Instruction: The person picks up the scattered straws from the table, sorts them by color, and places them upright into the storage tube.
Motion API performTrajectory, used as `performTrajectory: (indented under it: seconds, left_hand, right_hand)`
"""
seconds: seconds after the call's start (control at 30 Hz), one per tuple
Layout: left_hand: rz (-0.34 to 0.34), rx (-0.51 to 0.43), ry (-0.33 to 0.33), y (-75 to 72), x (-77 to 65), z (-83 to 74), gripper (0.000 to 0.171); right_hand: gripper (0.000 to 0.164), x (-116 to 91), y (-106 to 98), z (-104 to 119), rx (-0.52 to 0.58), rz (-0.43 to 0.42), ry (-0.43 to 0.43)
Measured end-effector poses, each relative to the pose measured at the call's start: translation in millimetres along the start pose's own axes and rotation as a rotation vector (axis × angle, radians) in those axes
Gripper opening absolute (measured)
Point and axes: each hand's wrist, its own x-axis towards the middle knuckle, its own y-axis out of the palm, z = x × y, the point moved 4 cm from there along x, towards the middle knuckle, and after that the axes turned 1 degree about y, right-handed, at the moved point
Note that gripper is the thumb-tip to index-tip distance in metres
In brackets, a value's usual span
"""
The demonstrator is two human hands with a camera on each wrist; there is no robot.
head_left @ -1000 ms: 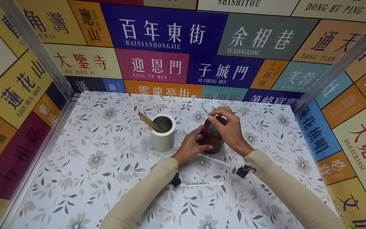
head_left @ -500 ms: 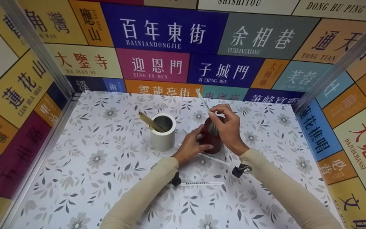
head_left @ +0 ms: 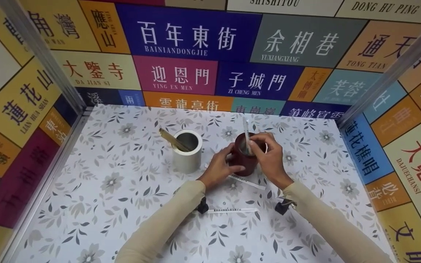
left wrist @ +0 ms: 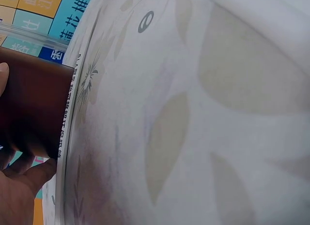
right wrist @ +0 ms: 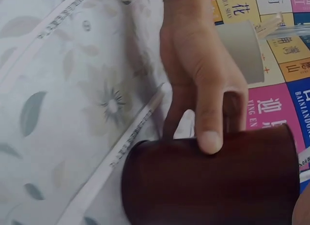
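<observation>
My left hand (head_left: 217, 168) grips a dark red-brown cylindrical cup (head_left: 246, 163), which stands upright on the table. The right wrist view shows the left thumb lying against the wall of the cup (right wrist: 213, 181). Over its mouth, my right hand (head_left: 272, 159) pinches a thin, white paper-wrapped straw (head_left: 246, 129). That straw points up, with its lower part at the cup's opening; how deep it reaches is hidden by the fingers. Another printed wrapped straw (head_left: 249, 183) lies on the table just in front of the cup, and a further wrapped straw (head_left: 236, 210) lies nearer the body.
To the left of the red-brown cup stands a white cylindrical holder (head_left: 186, 162) with thin brownish sticks (head_left: 169, 138) leaning in it. A floral cloth (head_left: 112, 204) covers the table. Panels with large printed characters (head_left: 188, 33) enclose the back and sides.
The straw in my right hand has swung from leaning far left to nearly upright over the cup. My right hand has shifted slightly right and nearer the body. My left hand stays put.
</observation>
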Motion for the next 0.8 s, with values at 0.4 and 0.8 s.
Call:
performTrajectory:
  seconds: [0.4,0.8]
  left_hand:
    - [0.007,-0.043,0.015,-0.4,0.7,-0.4,0.087]
    - [0.003,-0.045,0.021,0.1,-0.3,-0.3,0.089]
  right_hand:
    - [0.026,-58.6,-11.0,40.3,-0.182,-0.009,-0.169]
    - [0.037,-109.1,6.8,6.4,-0.203,0.143,-0.181]
